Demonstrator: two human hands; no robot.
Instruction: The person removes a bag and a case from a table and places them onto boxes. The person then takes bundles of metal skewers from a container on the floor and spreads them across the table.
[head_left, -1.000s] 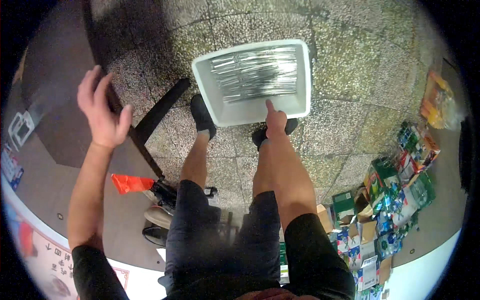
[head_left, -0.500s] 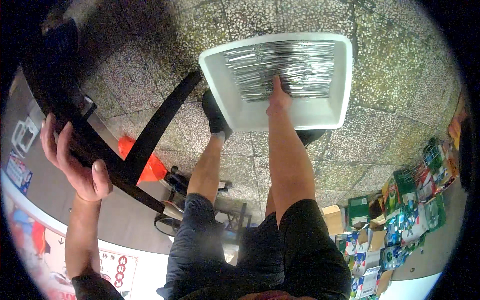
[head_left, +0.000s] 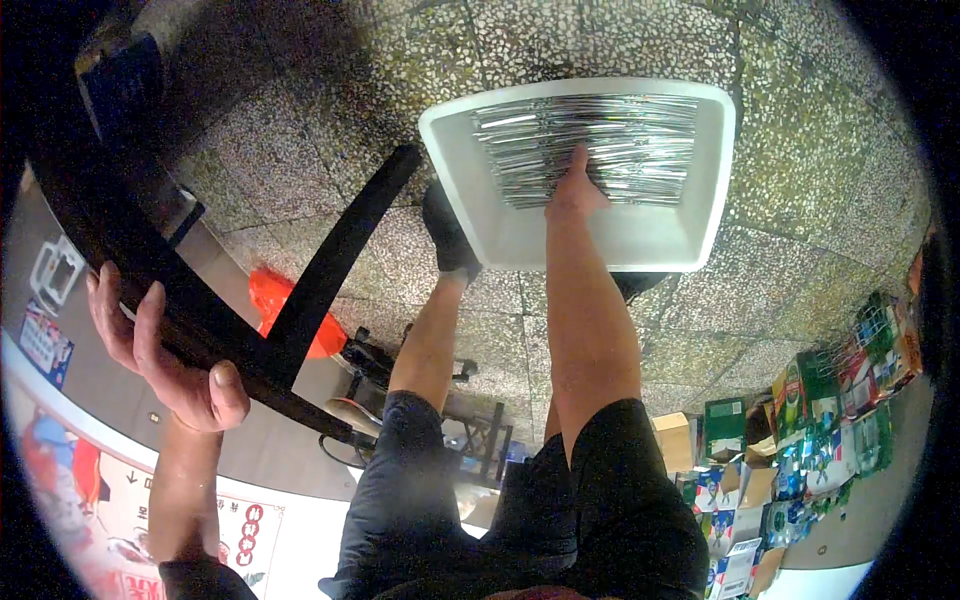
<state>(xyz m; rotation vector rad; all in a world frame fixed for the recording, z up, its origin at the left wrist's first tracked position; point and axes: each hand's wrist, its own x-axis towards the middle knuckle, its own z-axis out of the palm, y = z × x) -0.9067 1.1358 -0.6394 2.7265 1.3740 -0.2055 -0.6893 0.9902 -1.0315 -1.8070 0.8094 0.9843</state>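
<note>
On the floor between my feet sits a white plastic tub (head_left: 650, 240), its bottom covered by a layer of thin, shiny metal skewers (head_left: 640, 140) lying crosswise. My right hand (head_left: 575, 195) reaches down into the tub and touches the skewers near their middle. One of its fingers is stretched out over them; the others are mostly hidden. My left hand (head_left: 180, 385) is open at the edge of a dark table-like frame (head_left: 225, 330), fingers bent and thumb apart, holding nothing.
A dark leg (head_left: 340, 250) of the frame slants toward the tub's left corner. An orange-red plastic bag (head_left: 270, 295) lies behind it. Cardboard boxes and packaged goods (head_left: 800, 420) are piled at the right. My own knees and feet flank the tub.
The whole view has shifted, so the tub, frame and hands appear farther right. My right hand has turned slightly over the skewers; my left hand stays at the frame's edge.
</note>
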